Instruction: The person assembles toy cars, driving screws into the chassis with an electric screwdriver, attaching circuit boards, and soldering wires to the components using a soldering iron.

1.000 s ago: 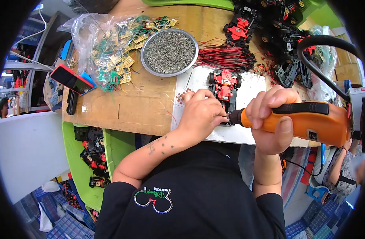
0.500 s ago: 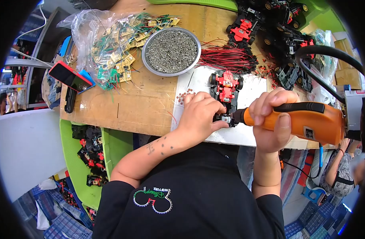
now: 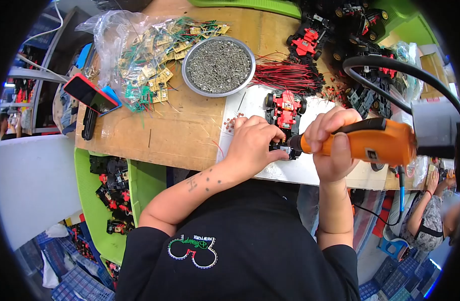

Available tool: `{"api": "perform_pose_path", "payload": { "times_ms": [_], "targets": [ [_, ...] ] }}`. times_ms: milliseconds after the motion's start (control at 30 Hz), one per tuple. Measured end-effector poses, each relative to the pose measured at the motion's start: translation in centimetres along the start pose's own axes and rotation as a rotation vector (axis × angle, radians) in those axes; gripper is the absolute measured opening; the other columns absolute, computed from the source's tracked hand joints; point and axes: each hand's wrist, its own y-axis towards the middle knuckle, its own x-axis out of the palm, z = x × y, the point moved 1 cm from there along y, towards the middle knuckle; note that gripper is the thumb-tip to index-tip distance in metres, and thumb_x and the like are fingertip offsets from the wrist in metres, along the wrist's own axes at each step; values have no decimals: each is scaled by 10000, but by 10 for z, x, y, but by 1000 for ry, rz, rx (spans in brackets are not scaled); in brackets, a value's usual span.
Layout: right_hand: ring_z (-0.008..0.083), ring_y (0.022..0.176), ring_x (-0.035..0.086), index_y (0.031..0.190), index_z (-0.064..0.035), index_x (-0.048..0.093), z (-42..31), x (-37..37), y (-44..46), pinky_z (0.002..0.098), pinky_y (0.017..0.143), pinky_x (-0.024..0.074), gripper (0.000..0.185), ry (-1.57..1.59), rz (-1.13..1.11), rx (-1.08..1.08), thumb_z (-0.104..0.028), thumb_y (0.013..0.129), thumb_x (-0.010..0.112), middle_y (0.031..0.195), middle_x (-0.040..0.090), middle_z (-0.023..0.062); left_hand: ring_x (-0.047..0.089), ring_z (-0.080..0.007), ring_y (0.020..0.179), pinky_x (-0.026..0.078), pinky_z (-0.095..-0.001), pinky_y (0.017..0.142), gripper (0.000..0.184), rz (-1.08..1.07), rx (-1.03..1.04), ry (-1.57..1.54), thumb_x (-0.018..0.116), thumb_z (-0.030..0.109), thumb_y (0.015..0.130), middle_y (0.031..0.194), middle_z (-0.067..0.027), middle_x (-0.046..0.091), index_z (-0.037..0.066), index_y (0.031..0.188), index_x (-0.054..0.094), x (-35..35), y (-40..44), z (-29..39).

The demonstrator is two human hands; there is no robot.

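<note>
A red and black toy car chassis (image 3: pixel 286 113) lies on the white sheet (image 3: pixel 319 111) in front of me. My left hand (image 3: pixel 254 143) grips the chassis's near end between thumb and fingers. In my right hand (image 3: pixel 335 143) is an orange electric screwdriver (image 3: pixel 378 140), held sideways with the fingers wrapped round its body. Its dark tip meets the near end of the chassis, close to my left fingertips; the bit itself is hidden. A round metal bowl (image 3: pixel 185 75) full of small screws stands beyond my left hand.
Red and black wires (image 3: pixel 285 76) lie behind the chassis. Circuit boards (image 3: pixel 157 80) and a plastic bag (image 3: pixel 109 37) cover the back left. More chassis (image 3: pixel 306 42) pile up at the back right. A green bin (image 3: pixel 84 185) stands at left; a co-worker (image 3: pixel 428 215) sits at right.
The screwdriver's rear end and my right hand have swung slightly up and to the left, while its tip stays at the chassis. My left hand keeps its hold.
</note>
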Motion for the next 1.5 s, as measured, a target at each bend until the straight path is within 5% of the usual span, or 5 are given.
{"api": "perform_pose_path", "payload": {
  "times_ms": [233,367,633,1133,1500],
  "targets": [
    [182,901,577,1429,56,392,-20,-42,11,333,854,472,769,-211,102,-193,-481,930,624,1072,566,95,620,-214,877,432,-379,825,237,-61,168,-81,841,252,725,841,-32,687,105,885,746,-4,13,-8],
    [227,1140,581,1441,59,393,-31,-67,-20,369,1054,421,585,-675,424,-202,-220,978,616,1297,567,153,617,-242,769,479,-379,697,197,37,-140,-321,794,254,798,770,-81,660,66,829,746,-5,46,-1],
    [54,835,552,1370,35,523,-29,-194,-131,201,806,469,420,-240,813,307,-131,994,606,1117,625,42,578,-278,925,422,-407,849,184,70,31,264,805,252,717,845,-63,632,93,761,723,19,66,8],
    [94,804,573,1252,4,588,-76,-229,-160,224,748,475,316,-701,1222,-161,-186,1001,613,916,622,31,651,-97,739,523,-219,654,116,-82,-347,-1058,677,50,924,954,-79,712,-36,998,699,-2,57,10],
    [99,840,627,1124,16,655,-34,-143,-170,232,768,505,266,-887,811,201,-43,875,725,969,680,58,667,-147,915,526,-240,820,140,-90,-221,-882,640,-32,911,1113,-102,645,-51,1029,715,-8,28,7]
  ]
}}
